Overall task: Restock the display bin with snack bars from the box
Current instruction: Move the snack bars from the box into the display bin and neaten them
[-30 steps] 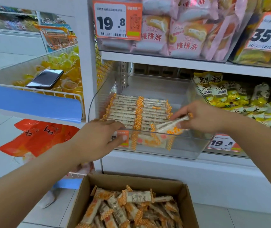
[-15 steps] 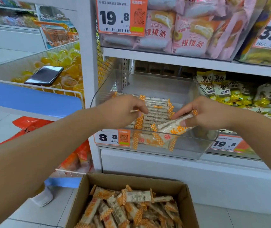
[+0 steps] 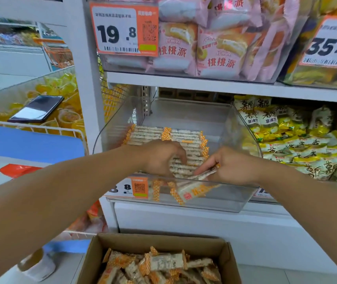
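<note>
A clear plastic display bin (image 3: 214, 203) sits on the middle shelf, with rows of orange-and-white snack bars (image 3: 184, 138) lined up flat inside. My left hand (image 3: 159, 156) reaches into the bin, fingers curled down onto the stacked bars. My right hand (image 3: 229, 167) is beside it and pinches a small bundle of snack bars (image 3: 202, 177) by one end, tilted over the bin's front. Below, an open cardboard box (image 3: 94, 257) holds several loose bars (image 3: 163, 263).
Pink pie packets (image 3: 221, 50) fill the shelf above, behind a 19.8 price tag (image 3: 122, 29). Yellow snack bags (image 3: 298, 144) lie in the bin to the right. At the left, a wire basket (image 3: 40, 128) of jelly cups has a phone (image 3: 38, 108) on top.
My left hand moved from the bin's front edge up and right into the bin, onto the stacked bars. My right hand lowered its bundle slightly toward the left hand.
</note>
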